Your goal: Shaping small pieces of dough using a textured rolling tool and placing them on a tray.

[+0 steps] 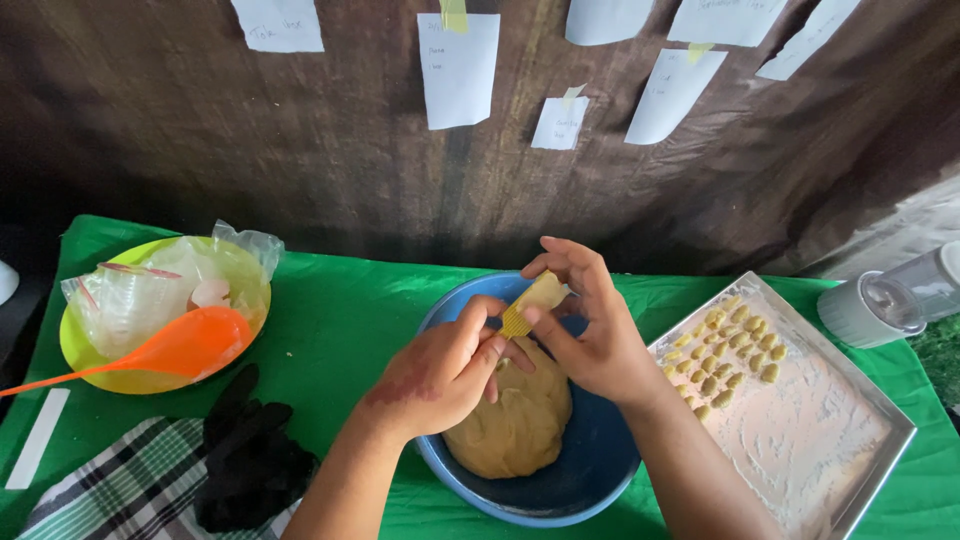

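Plainly the shaping step is in hand, judging by how things lie: both hands meet over the blue bowl point(600, 470), which sits at the middle of the green-clothed table's point(340, 310) near edge; the right hand point(590, 335) pinches a small ridged yellow board point(532, 303) between thumb and fingers, tilted, while the left hand point(445, 370) is curled with its fingertips pressed against the board's lower end; whether a bit of dough lies under them I cannot tell. Below the hands the dough lump point(515, 425) rests in the bowl; just beside the bowl, toward the table's right edge, a floured metal tray point(840, 440) holds rows of small shaped pieces point(730, 350) in its far corner. Toward the left edge stands a yellow bowl point(85, 350) with a plastic bag and an orange spoon point(170, 350); a black glove point(250, 460) lies on a checked cloth point(120, 490) at the near-left corner. Finishing this step would seem to call for a light roll along the ridges.
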